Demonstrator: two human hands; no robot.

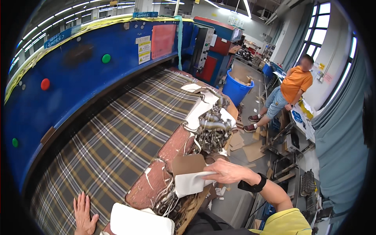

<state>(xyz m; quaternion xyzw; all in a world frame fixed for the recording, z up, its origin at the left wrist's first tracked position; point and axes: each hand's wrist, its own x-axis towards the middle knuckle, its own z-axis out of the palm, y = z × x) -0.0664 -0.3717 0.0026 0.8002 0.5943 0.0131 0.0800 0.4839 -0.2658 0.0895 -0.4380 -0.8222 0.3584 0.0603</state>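
Plaid fabric [129, 117] in dark grey, tan and white lies spread over the machine's bed. My left hand [84, 215] rests flat on its near edge, fingers stretched out. Closed on the edge of a limp white sheet [190, 185], my right hand [227, 172] holds it over the near side of the bed. A brown card-like piece [188, 163] lies directly behind that sheet; whether the two are joined I cannot tell. Between my hands is a stack of white rounded pieces [141, 220]. Worn reddish pads [145, 190] lie beside the fabric, with loose threads among them.
A blue machine beam [94, 58] with red and green buttons spans the far side. Plaid scraps [213, 131] are heaped at the bed's right end. Beyond stands a blue bin [237, 88] of cardboard. A person [299, 84] in orange leans at a side bench; cardboard litters the floor.
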